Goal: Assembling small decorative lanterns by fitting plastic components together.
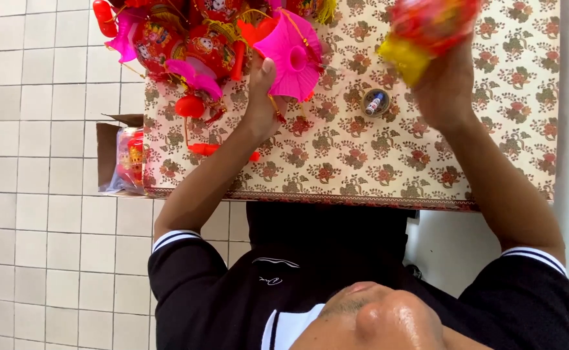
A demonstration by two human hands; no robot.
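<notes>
Left hand (261,97) curled loosely against a pink plastic lantern cap (294,52), thumb on its rim | right hand (446,84) closed round a blurred red-and-yellow lantern (427,29) at 1 o'clock | small round tin (375,102) between them | lantern pile (187,39) at 11 o'clock on floral tablecloth (362,162)

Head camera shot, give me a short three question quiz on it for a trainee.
1. True or false: the left hand touches the pink lantern top.
2. What does the right hand hold up? A) a red and yellow lantern B) the small round tin C) nothing
3. Where is the cardboard box: on the flowered tablecloth or beside the table's edge?

Key: 1 true. 2 A. 3 Beside the edge, over the tiled floor, with packed lanterns inside.
</notes>
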